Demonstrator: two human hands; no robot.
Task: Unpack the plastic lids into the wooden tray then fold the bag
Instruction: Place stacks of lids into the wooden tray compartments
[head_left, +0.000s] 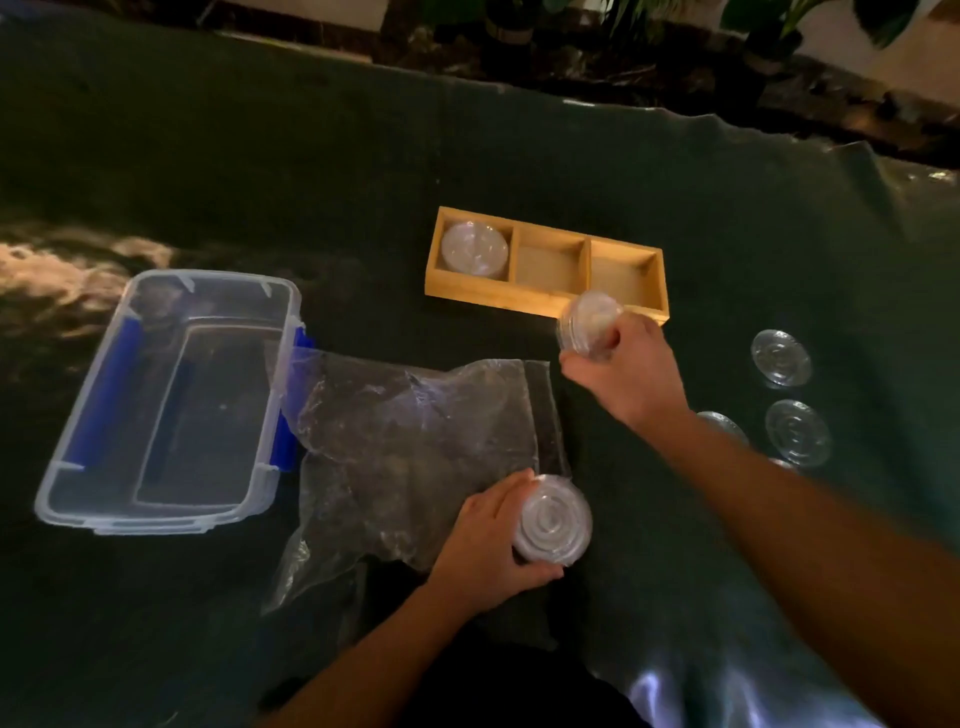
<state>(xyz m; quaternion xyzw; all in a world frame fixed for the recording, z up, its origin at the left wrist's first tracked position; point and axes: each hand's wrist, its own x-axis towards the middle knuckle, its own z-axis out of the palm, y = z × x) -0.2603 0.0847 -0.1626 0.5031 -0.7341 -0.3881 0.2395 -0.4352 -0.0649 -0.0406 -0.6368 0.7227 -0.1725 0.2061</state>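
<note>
A wooden tray (540, 300) with three compartments lies in the middle of the table; a stack of clear plastic lids (474, 248) fills its left compartment, the other two hold nothing. My right hand (631, 371) grips a stack of lids (589, 325) just in front of the tray's near edge. My left hand (488, 545) holds another stack of lids (551, 519) low over the table. A crumpled clear plastic bag (410, 447) lies flat beside my left hand.
A clear plastic box with blue clips (166, 400) stands at the left, touching the bag. Loose lids (780, 357) (798, 432) lie on the dark green cloth at the right. Potted plants stand beyond the table's far edge.
</note>
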